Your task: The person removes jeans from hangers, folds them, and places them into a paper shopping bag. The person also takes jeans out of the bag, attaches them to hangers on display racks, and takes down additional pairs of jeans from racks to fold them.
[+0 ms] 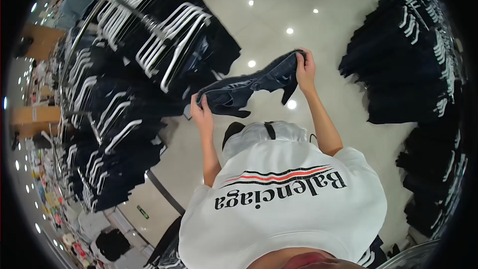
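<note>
A dark blue denim garment point(249, 85) is stretched between my two hands, out in front of my white shirt. My left hand point(202, 107) is closed on its lower end at the left. At the other end, which is higher and to the right, my right hand point(305, 69) grips the edge with the thumb on top. The cloth between them sags and shows folds and a pocket-like patch. Just beyond the garment, to the upper left, white hangers point(178, 65) carry dark clothes.
Racks of dark garments point(119, 114) on white hangers fill the left side, with a metal rail point(142, 17) above. More dark garments point(393, 65) hang at the right. Shiny floor tiles point(269, 25) lie between. A person point(77, 0) is at the far upper left.
</note>
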`<state>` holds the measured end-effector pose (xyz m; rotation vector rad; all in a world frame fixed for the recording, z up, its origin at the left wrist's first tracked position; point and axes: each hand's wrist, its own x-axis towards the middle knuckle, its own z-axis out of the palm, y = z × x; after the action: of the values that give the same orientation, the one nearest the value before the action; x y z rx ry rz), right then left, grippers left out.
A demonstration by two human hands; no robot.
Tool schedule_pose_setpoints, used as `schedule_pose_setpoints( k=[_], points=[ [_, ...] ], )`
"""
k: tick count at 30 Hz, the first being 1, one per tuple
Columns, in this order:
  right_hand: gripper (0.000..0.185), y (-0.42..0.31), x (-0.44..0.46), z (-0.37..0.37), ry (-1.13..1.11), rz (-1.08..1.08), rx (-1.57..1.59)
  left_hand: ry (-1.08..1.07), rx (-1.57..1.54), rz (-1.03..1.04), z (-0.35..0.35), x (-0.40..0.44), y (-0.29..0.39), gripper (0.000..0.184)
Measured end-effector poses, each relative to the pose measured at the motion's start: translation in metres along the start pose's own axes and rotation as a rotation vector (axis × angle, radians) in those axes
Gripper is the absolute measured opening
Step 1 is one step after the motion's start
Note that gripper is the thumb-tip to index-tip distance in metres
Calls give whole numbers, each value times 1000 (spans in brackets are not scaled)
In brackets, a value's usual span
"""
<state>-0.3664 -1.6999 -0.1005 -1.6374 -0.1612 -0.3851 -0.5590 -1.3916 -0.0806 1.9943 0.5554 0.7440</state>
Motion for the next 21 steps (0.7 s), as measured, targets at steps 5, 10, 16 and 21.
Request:
schedule_pose_setpoints(
  k=[5,10,16,21],
  points=[
    [19,-9,83,-42,73,-56,-6,-47,-147,-60,94,67,36,44],
    [19,11,156,-68,207,-75,-108,58,-147,78,195,150,57,33],
    [22,-7,234,-76,436,-235,-323,90,-234,215,298,248,87,31],
    [28,-73,290,-83,312,-1172,132,473,-810,1121,300,348,131,24]
  ],
)
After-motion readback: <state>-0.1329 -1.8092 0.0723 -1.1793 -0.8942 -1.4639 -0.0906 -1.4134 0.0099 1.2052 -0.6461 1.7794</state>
